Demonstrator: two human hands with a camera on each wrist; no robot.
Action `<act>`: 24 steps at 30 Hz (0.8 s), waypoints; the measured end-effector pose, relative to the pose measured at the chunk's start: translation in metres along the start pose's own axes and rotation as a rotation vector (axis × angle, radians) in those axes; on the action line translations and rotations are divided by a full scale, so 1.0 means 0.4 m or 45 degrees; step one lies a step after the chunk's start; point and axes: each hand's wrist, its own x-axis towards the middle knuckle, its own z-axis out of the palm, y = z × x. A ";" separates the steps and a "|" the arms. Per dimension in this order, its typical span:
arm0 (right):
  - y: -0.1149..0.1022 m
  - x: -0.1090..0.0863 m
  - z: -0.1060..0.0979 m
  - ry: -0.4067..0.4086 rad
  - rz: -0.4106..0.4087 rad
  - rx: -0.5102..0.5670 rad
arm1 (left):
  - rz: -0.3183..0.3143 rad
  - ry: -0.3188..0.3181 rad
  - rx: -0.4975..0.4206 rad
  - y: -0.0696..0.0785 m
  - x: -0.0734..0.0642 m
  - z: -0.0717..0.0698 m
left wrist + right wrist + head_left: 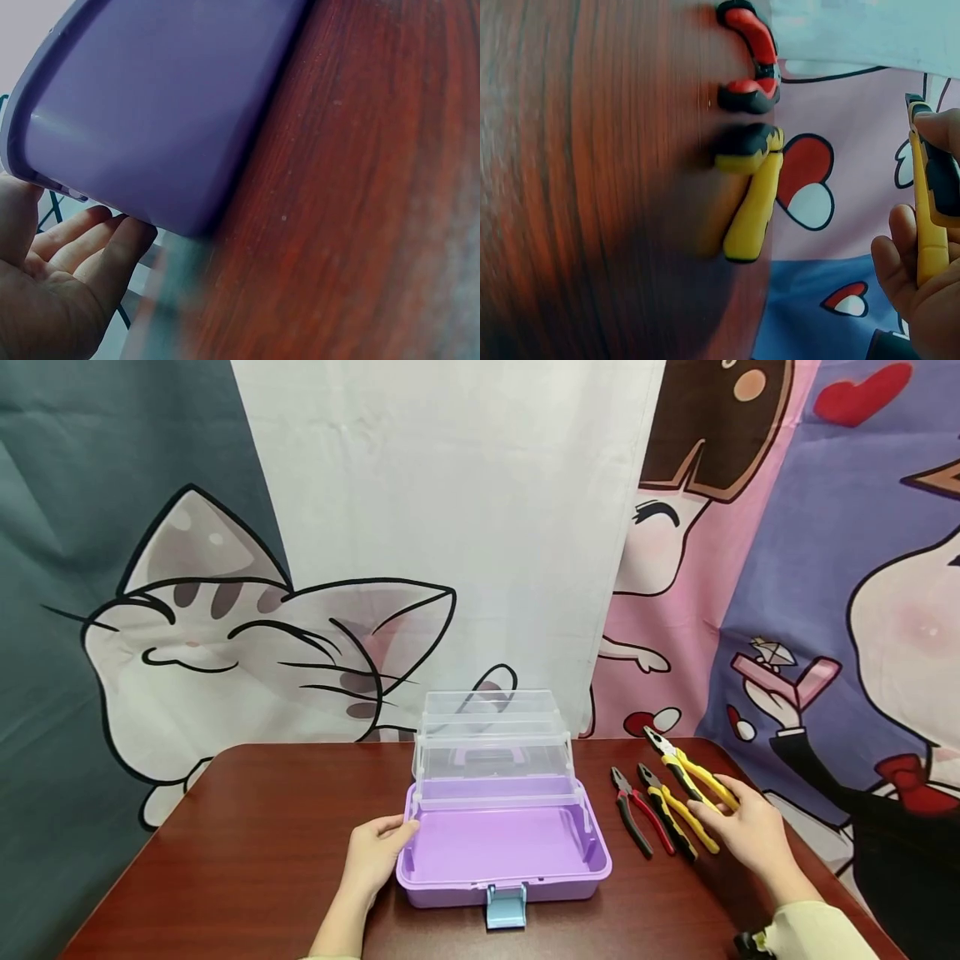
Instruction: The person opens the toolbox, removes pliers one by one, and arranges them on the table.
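Observation:
A purple plastic toolbox lies open on the table. Its clear lid stands tilted up at the back, and a light blue latch hangs at its front. My left hand holds the box's left side, thumb over the rim and fingers against the outer wall. To the right, my right hand grips yellow-and-black pliers by the handles, raised above the table, jaws pointing away. Below them lie another pair of yellow-and-black pliers and red-and-black pliers.
The dark red-brown wooden table reaches back to a printed cloth with cartoon figures. Both pairs of pliers on the table lie close beside the box's right side, handles toward me.

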 end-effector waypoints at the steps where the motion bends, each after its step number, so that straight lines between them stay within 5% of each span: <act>1: 0.004 0.001 -0.002 -0.015 0.017 0.003 | 0.001 0.001 -0.001 0.001 0.001 0.000; 24: 0.070 0.027 -0.016 -0.151 0.033 -0.065 | 0.011 -0.003 0.007 0.012 0.000 0.004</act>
